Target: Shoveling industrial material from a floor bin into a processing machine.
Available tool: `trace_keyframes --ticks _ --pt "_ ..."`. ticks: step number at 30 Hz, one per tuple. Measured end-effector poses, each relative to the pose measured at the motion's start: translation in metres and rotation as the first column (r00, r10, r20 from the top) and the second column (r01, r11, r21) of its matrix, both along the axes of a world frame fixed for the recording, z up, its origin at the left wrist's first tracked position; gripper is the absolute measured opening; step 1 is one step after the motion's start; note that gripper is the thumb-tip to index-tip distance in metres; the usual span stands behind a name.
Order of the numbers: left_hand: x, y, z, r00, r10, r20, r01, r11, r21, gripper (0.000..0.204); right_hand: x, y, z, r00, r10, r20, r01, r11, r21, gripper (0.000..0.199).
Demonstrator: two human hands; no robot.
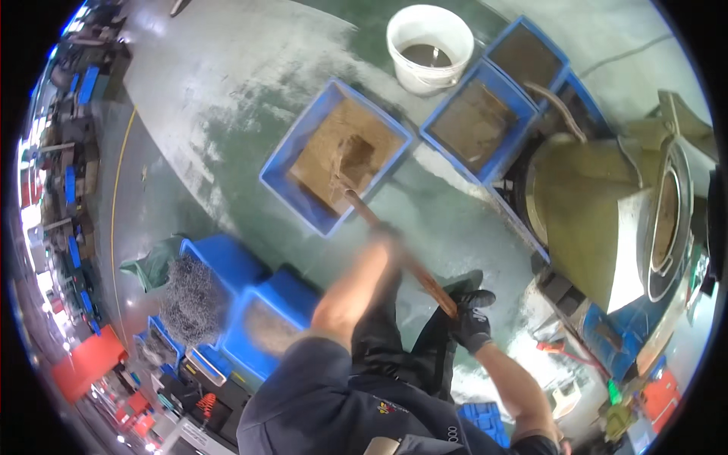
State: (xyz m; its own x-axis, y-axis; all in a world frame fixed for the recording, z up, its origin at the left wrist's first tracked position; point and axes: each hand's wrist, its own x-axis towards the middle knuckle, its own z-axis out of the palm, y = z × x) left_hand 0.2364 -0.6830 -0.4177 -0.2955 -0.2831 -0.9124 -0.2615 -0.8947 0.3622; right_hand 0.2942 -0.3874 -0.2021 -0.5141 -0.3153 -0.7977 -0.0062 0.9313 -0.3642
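A long wooden-handled shovel (415, 269) slants across in front of me. Its head is down in a blue box (297, 130), among brown sand-like grains (318, 148), so the blade's outline is hard to make out. My left hand (385, 236), in a dark glove and a little blurred, is wrapped round the middle of the handle. Closed round the handle's near end is my right hand (472, 331), also gloved, low beside my leg.
A white bucket (406, 74) and several blue boxes (432, 127) with dark material stand at the far right, beside a big olive-coloured drum machine (584, 205). To the left, a blue bin (224, 258) lies near a heap of tangled grey pieces (189, 299).
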Motion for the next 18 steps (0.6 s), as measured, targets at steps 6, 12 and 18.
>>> trace_keyframes --ticks 6,12,18 --pt "0.021 0.033 -0.059 0.959 -0.260 -0.115 0.273 0.956 0.108 0.020 -0.016 0.031 0.021 0.996 -0.028 0.080 0.021 0.996 0.085 0.038" --pt "0.088 0.052 -0.036 0.938 -0.178 -0.297 0.254 0.937 0.241 0.019 -0.010 0.086 0.085 0.977 0.071 -0.201 -0.031 0.981 0.193 0.040" --pt "0.031 0.198 0.233 0.715 -0.503 -0.485 0.548 0.835 -0.058 0.019 0.020 0.209 0.185 0.993 -0.114 0.028 0.115 0.993 -0.019 0.038"
